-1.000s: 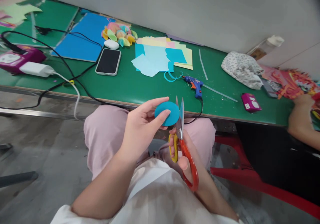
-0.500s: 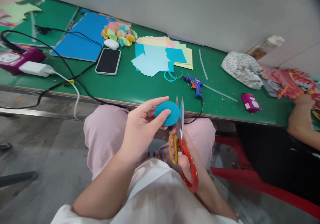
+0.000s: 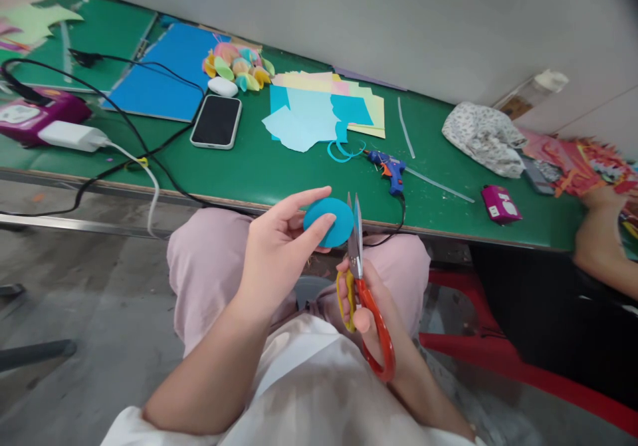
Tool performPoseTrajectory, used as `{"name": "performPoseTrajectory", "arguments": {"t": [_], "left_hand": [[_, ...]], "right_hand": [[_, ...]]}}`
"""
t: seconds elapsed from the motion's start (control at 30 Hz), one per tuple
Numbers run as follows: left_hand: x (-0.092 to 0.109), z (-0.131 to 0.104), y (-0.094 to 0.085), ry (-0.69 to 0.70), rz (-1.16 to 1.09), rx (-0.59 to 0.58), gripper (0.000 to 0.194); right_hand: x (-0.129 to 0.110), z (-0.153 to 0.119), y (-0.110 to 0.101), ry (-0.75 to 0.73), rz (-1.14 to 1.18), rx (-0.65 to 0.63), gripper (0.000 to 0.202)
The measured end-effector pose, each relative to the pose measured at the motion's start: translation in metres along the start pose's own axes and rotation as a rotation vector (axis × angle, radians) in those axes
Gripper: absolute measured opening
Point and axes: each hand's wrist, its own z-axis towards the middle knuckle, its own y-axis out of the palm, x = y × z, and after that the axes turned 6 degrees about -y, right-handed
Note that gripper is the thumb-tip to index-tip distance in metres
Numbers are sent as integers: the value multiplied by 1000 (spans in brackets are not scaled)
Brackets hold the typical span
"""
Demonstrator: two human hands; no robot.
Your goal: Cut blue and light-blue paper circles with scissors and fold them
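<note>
Between thumb and fingers, my left hand (image 3: 279,243) pinches a round piece of blue paper (image 3: 335,221) above my lap, in front of the table edge. My right hand (image 3: 371,303) is wrapped round a pair of scissors (image 3: 355,246) with one red and one yellow handle. Their blades point up and stand slightly apart, close to the right rim of the paper circle. Thin blue paper offcuts (image 3: 339,151) lie on the table by the tip of a blue glue gun (image 3: 389,170), which has a clear glue stick in its back.
The green table (image 3: 279,173) holds a stack of coloured paper (image 3: 309,120), a phone (image 3: 216,121), a paper flower bunch (image 3: 239,67), a purple power socket (image 3: 42,117) with trailing cables, and a patterned cloth bundle (image 3: 481,139). Another person's arm (image 3: 603,240) rests at the right.
My left hand and the paper circle have shifted slightly left and up. The scissor blades have moved a little left and come closer together.
</note>
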Motion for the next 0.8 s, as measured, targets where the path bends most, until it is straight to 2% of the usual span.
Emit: {"name": "performPoseTrajectory", "arguments": {"t": [0.1,0.2,0.27,0.4,0.63,0.8], "left_hand": [[0,0,-1,-3,5,8,33],[0,0,-1,-5,6,9,33],[0,0,-1,-6,-5,10,32],[0,1,-1,0,-8,19,33],[0,2,-2,22,6,37,33],[0,2,-2,25,-9,32,42]], "right_hand": [[-4,-2,3,34,39,15,62],[-4,-4,3,-48,8,0,77],[-2,-4,2,-57,-10,-7,80],[-1,-4,0,-68,-84,-17,74],[-3,-3,0,-111,-133,-40,74],[-5,-3,0,-111,-141,-22,64]]}}
